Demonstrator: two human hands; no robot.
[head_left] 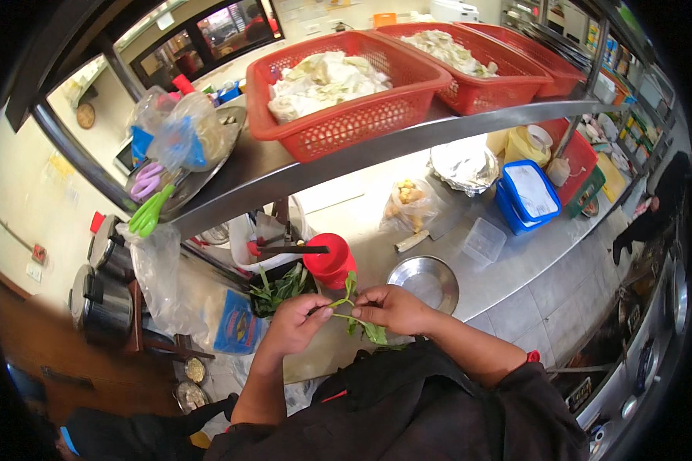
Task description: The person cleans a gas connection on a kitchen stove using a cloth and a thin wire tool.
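Note:
Low over the near edge of the steel counter, my two hands hold a leafy green sprig [374, 333] between them. My left hand [300, 320] pinches a stem at the sprig's left side. Thumb and fingers of my right hand [394, 309] are closed on its right side, with leaves showing above and below. Just behind my left hand is a dark container of green leaves [274, 289]. A red plastic container [332, 263] stands beyond my hands. To the right of it lies a round metal bowl [425, 283].
Above the counter runs a steel shelf [284, 174] with red baskets [354, 119] of pale leaves. A knife [430, 232], a bag of yellowish pieces [409, 201], a clear box [484, 240] and blue tubs [529, 195] lie farther back. Another person's dark-clothed arm [150, 426] shows lower left.

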